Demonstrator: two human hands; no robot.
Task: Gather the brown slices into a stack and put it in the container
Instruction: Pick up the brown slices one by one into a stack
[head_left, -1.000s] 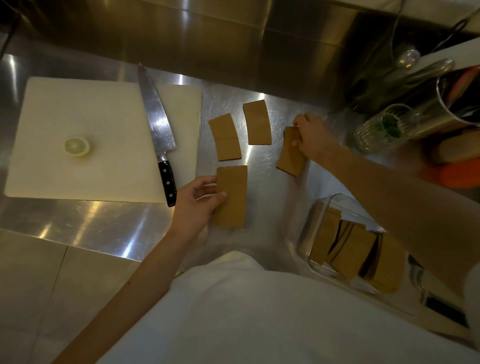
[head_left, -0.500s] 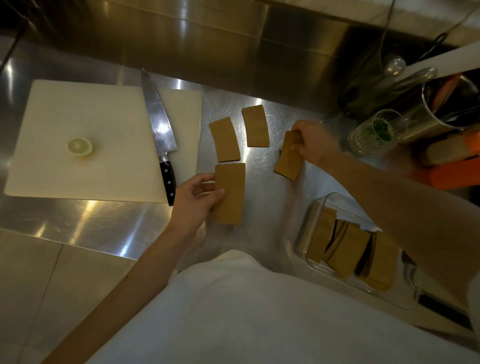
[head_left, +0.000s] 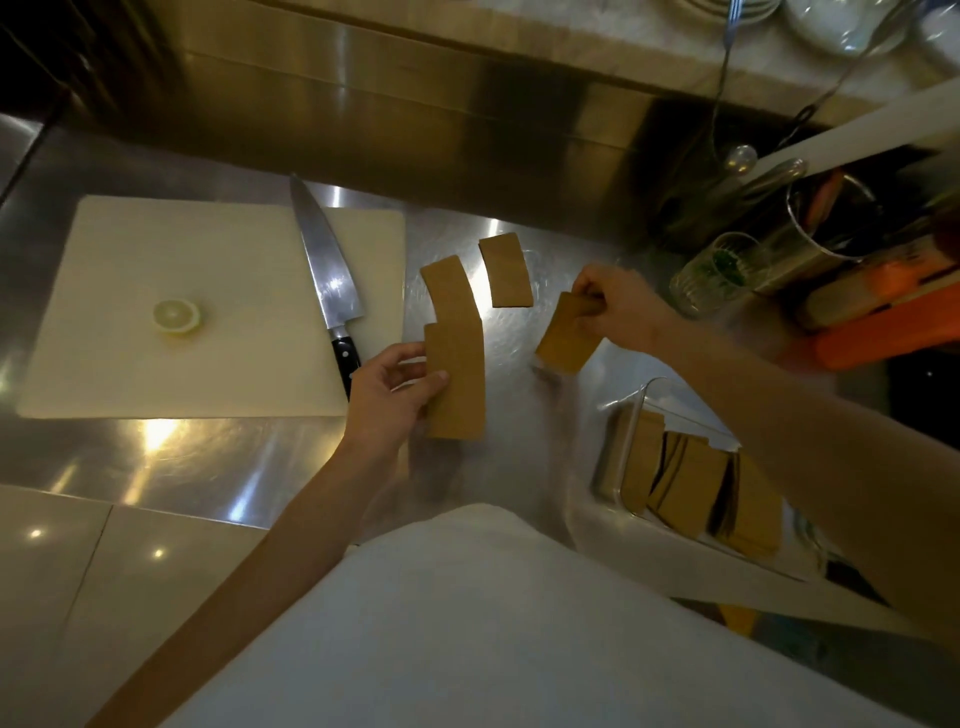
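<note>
Thin brown rectangular slices lie on the steel counter. My left hand (head_left: 387, 397) grips one brown slice (head_left: 460, 395) by its left edge; its top overlaps the lower end of a second slice (head_left: 448, 293) lying flat. A third slice (head_left: 505, 270) lies alone further back. My right hand (head_left: 621, 309) pinches the top of a small tilted stack of slices (head_left: 567, 335), its lower edge resting on the counter. The clear container (head_left: 626, 415) sits at the near right with several slices (head_left: 691, 486) leaning inside it.
A white cutting board (head_left: 208, 270) at the left carries a chef's knife (head_left: 324, 275) and a lemon half (head_left: 176, 316). A glass (head_left: 714, 273), a metal utensil pot (head_left: 826, 228) and orange items (head_left: 888, 322) crowd the right. A steel backsplash rises behind.
My left hand has slid its slice up until it overlaps the slice behind. My right hand has lifted its stack more upright and drawn it slightly toward me.
</note>
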